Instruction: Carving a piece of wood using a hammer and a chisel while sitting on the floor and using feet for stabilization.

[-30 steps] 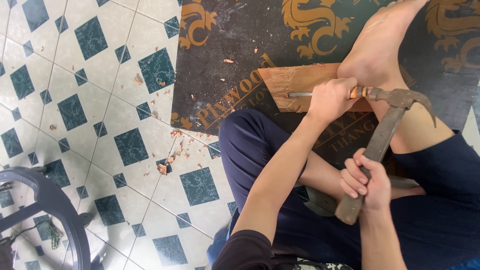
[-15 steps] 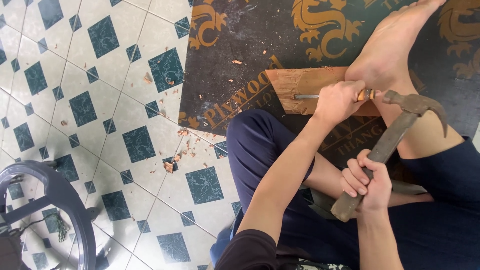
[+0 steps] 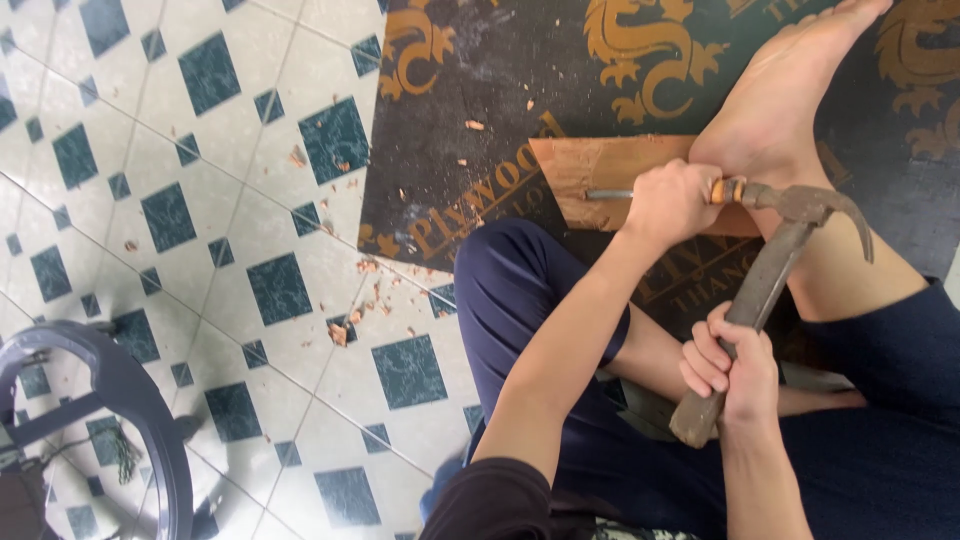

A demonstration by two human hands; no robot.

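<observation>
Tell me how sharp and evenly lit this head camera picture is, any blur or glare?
Head view: soft, even light with no harsh glare; the left hand on the chisel and the wood board are sharp; the hammer in the right hand shows only slight softness; the floor tiles curve a little toward the edges, a wide-lens distortion.

You have a dark plywood sheet (image 3: 470, 130) printed with gold dragons lying on the floor as your landmark. To its left spreads a white tiled floor (image 3: 200, 300) set with dark green squares. Small wood chips (image 3: 345, 325) lie scattered on the tiles just off the sheet's lower left corner, and a few more chips sit on the sheet itself near its left side. Well away from the sheet, at the bottom left, you see a dark curved chair frame (image 3: 120, 400).
</observation>
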